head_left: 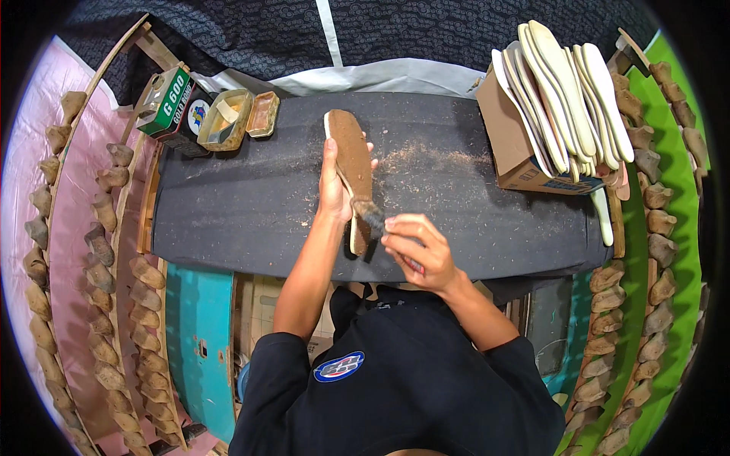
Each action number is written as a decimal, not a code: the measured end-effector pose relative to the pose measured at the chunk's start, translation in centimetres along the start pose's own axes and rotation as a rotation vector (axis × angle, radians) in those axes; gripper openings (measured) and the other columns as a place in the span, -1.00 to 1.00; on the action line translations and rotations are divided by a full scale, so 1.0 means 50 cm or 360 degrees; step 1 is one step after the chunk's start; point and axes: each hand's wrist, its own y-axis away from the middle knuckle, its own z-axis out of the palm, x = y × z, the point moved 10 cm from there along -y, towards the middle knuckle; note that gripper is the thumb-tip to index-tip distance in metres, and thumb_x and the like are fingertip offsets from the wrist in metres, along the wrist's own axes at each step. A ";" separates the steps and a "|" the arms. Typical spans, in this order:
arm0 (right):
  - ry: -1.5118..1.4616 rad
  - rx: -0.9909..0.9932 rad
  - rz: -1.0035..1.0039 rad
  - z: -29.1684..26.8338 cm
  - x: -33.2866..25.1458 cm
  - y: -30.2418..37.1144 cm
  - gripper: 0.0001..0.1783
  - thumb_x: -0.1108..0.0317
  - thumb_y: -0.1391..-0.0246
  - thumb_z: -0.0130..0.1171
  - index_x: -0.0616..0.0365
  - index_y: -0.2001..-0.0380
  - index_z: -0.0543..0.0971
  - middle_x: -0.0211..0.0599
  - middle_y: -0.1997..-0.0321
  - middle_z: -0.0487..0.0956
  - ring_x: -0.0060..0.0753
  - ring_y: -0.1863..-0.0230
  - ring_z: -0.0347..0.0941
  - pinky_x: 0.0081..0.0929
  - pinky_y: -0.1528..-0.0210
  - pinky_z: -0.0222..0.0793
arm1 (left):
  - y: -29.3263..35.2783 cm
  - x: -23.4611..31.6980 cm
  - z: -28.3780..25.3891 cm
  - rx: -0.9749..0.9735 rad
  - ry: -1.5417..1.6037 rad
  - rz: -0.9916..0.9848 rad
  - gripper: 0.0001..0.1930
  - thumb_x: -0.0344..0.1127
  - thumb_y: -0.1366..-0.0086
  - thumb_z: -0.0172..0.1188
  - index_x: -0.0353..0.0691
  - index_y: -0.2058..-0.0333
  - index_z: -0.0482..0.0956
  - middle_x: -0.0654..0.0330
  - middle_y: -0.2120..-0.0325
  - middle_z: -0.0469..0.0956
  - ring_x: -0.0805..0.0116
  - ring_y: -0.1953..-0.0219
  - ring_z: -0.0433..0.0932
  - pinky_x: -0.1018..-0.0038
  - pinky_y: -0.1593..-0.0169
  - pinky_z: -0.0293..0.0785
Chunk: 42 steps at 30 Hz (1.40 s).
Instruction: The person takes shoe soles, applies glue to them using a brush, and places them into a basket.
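Observation:
My left hand grips a shoe sole around its middle and holds it up lengthwise above the table. The sole has a rough brown face and a cream edge. Pinched in my right hand is a small dark brush, partly blurred, its tip against the lower part of the brown face. The fingers of my right hand hide the brush's handle end.
On the dark cloth-covered table lie scattered brown crumbs. At the back left stand a green and black tin, a yellowish tub and a smaller tub. A cardboard box holds several cream soles. Racks of wooden shoe lasts flank both sides.

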 end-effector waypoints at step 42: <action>-0.1000 0.0349 0.0987 0.385 0.380 -0.279 -0.85 0.49 -0.17 0.17 0.30 0.20 0.56 -0.30 0.28 0.56 -0.49 0.34 0.54 -0.55 0.27 0.49 | 0.099 0.296 -0.374 0.0328 0.0776 0.0352 -0.29 0.32 -0.37 -0.21 -0.07 -0.28 0.24 0.13 -0.21 0.36 0.13 -0.18 0.40 -0.04 -0.19 0.37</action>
